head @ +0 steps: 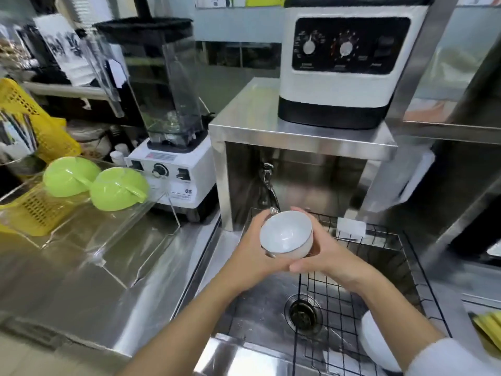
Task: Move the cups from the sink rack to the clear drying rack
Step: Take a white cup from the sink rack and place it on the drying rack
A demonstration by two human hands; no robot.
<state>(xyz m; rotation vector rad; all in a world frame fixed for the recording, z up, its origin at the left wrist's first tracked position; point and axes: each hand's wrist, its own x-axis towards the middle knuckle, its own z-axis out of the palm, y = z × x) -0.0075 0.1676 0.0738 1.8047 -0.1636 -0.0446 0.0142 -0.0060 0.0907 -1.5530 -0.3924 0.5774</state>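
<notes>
Both hands, left hand (pixel 253 249) and right hand (pixel 322 253), clasp a white cup (pixel 286 234) (mouth tilted up) above the wire sink rack (pixel 352 280); two green cups (pixel 93 184) sit inverted on the clear drying rack (pixel 108 240).

The steel table (pixel 81 289) carries a clear drying rack (pixel 113 240) at 9 o'clock, a white blender (pixel 173 169) at 11 o'clock, and a steel shelf (pixel 298 131) bearing a white appliance (pixel 349 61) at 12 o'clock.
</notes>
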